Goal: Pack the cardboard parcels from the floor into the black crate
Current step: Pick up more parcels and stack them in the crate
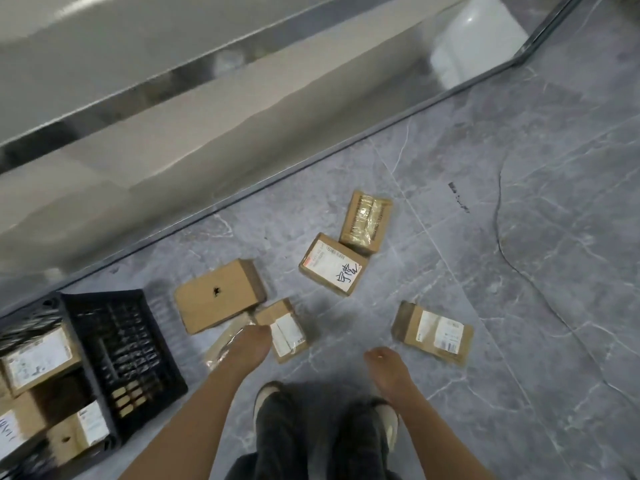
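Note:
Several cardboard parcels lie on the grey floor: a large plain box (pixel 220 296), a small labelled box (pixel 282 329), a flat taped parcel (pixel 221 344), a box with handwriting on its label (pixel 332 266), a tape-wrapped box (pixel 365 221) and a flat labelled parcel (pixel 433 332). The black crate (pixel 121 348) stands at the lower left with parcels (pixel 38 358) inside. My left hand (pixel 251 344) reaches down between the flat taped parcel and the small labelled box; its fingers are hidden behind the wrist. My right hand (pixel 381 362) hangs above bare floor, left of the flat labelled parcel, holding nothing.
A glass partition with a dark metal base rail (pixel 311 157) runs diagonally behind the parcels. My legs and shoes (pixel 270 400) stand just below the hands. A thin dark cable (pixel 502 237) trails over the floor at the right.

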